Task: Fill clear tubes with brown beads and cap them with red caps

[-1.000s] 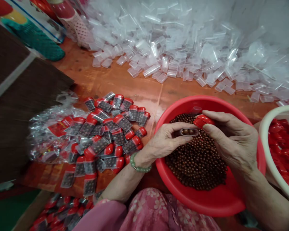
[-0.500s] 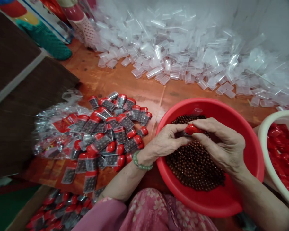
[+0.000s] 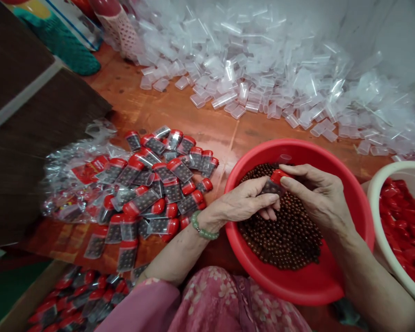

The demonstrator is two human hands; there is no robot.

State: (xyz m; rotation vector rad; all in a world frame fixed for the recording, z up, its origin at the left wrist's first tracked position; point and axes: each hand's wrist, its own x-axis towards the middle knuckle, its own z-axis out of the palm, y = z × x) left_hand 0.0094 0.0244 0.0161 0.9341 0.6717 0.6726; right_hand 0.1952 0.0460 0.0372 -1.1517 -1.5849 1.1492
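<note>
Where the floor runs along a dark board at far left, a crinkled plastic bag lies under a pile of filled vials, each capped in red. Below it, a box holds more of the same. Across the back, a heap of empty clear vials spreads from the centre to the right edge.

Right of the pile stands a red basin, touching the person's pink floral lap and part filled with brown beads. A green bracelet sits on the left wrist. The left grip is closed around a vial full of beads, held tilted just above the beads at the basin's far left side. The right grip meets it from the right, thumb and forefinger pinched on the red cap at the vial's upper end; the other fingers curl loosely.

At far right, a white basin stands just beside the red one, holding loose red caps.
</note>
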